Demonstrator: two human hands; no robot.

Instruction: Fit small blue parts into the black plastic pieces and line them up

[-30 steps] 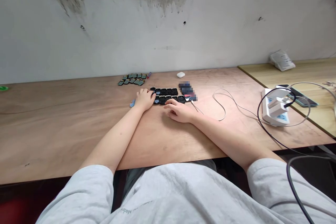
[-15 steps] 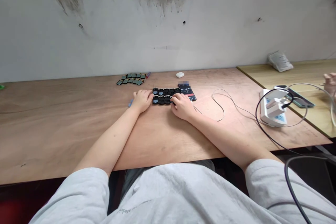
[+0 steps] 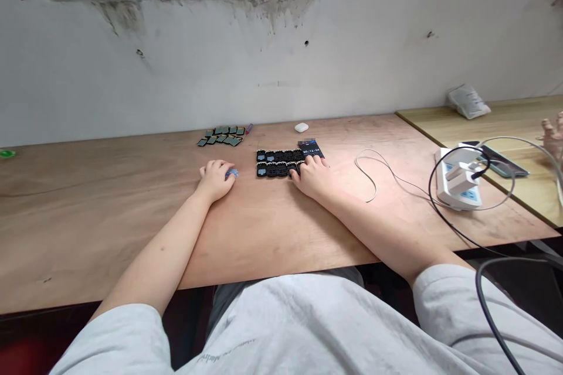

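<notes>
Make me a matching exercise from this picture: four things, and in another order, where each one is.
Things:
1. blue pieces
2. small white case
3. power strip
4. black parts

Places:
A. beyond the phone, nearer the wall
B. in two rows, right hand at one end
C. at the left hand's fingers
D. far to the right of both hands

Pairs: 1-C, 2-A, 3-D, 4-B

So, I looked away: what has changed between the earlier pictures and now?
The left hand came off the black pieces and moved left to the blue pieces, grip unclear. The right hand shifted right. Another person's hand appeared at right. The green-faced pieces and white case stayed put.
</notes>
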